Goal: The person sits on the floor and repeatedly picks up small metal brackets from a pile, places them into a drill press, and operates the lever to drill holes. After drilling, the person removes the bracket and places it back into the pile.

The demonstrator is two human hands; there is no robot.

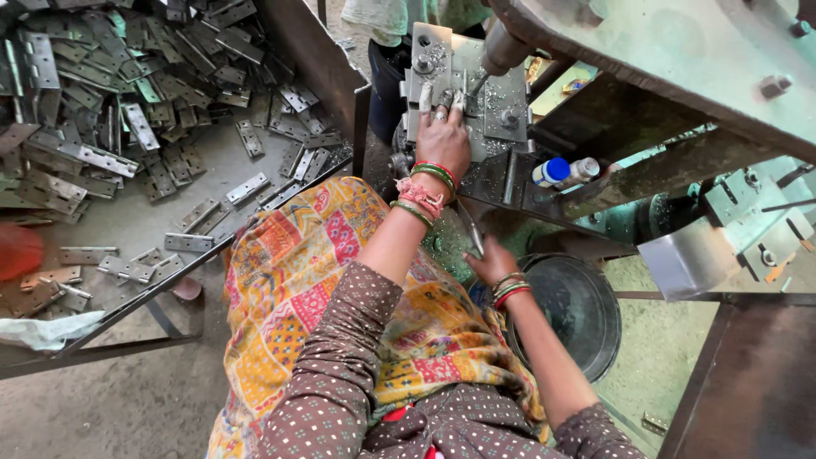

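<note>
Hinges (102,102): dull grey steel, a few with a greenish tint; heaped on a grey tray (161,225). Red patch (17,251) at the tray's left edge, blurred.

Left hand (442,140): silvery ring; wrist bangles (429,183) red, green and pink. Right hand (493,263): bangles in red and green.

Sleeves (340,357): brown, dotted with small white and pink squares. Cloth on the lap (289,280): yellow-orange patchwork print with red, pink and blue motifs.

Jig plate (467,76): pale grey metal. Small bottle (561,172): white with blue cap. Round pan (574,314): black. Machine frame (680,59): grey-green, worn. Floor (127,408): grey-brown.
</note>
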